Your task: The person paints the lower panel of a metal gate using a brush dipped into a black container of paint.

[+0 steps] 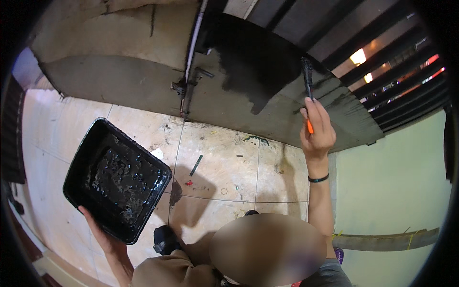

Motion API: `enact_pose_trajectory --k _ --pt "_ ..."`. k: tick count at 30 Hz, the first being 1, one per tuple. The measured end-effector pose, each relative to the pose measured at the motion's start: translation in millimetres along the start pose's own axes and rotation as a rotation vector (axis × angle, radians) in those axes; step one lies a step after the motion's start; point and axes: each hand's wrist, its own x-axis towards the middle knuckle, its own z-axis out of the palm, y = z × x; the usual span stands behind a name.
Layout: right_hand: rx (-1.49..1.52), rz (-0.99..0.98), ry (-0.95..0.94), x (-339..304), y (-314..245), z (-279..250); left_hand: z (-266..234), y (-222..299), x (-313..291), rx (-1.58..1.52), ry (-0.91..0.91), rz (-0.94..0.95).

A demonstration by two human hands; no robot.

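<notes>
My left hand [101,237] grips the lower left edge of a black paint tray [82,155], its fingers hidden beneath. Glossy black paint [125,179] coats the tray's bottom. In my right hand [319,133] is a paintbrush [308,76] with an orange and black handle, its dark bristles up against the gate panel [291,112]. Wet-looking black paint [256,60] covers the panel's upper part in an uneven patch left of the brush, while the lower part is bare grey. A few dark drips run down on the right.
Dark slats [377,62] rise above the panel. A bolt latch [184,88] sits at the seam with the left gate leaf [114,76]. Small scraps and a green strip [196,165] lie on the tiled floor [229,167]. A pale green wall [392,182] stands at right.
</notes>
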Motion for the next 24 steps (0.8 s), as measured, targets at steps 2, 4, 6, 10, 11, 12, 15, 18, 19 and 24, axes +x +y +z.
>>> enact_pose_trajectory --k 2,4,6,10,11,12,15,18,19,24 --pt "-0.023 0.007 -0.088 -9.0 5.5 -1.5 10.7 -1.9 -2.4 0.010 0.009 0.003" --pt "-0.012 0.033 -0.249 -40.6 -2.7 6.1 23.6 -6.4 -4.3 0.007 -0.004 0.003" --pt "0.152 0.081 -0.311 -64.9 -12.9 5.7 32.2 -8.6 -7.3 0.010 -0.027 0.033" --pt "0.310 0.117 -0.129 -53.0 11.3 1.7 39.4 -12.3 -13.1 0.047 -0.034 0.081" --pt "0.274 0.126 -0.064 -36.6 21.2 -5.7 40.3 -12.4 -13.8 0.064 -0.022 0.079" --pt "0.243 0.132 0.007 -19.2 30.8 -11.9 44.5 -13.1 -16.2 0.090 -0.001 0.099" --pt "0.188 0.055 0.157 1.4 41.3 -38.1 55.6 -21.5 -25.0 0.128 0.035 0.151" --pt "0.031 -0.013 0.155 -14.5 27.8 -44.5 68.3 -27.0 -25.5 0.140 0.022 0.160" --pt "0.000 -0.027 0.151 -27.7 29.1 -31.2 71.6 -27.9 -25.8 0.145 0.008 0.168" --pt "0.052 -0.004 -0.055 -71.8 17.3 -19.3 88.1 -33.6 -29.0 0.153 0.007 0.176"
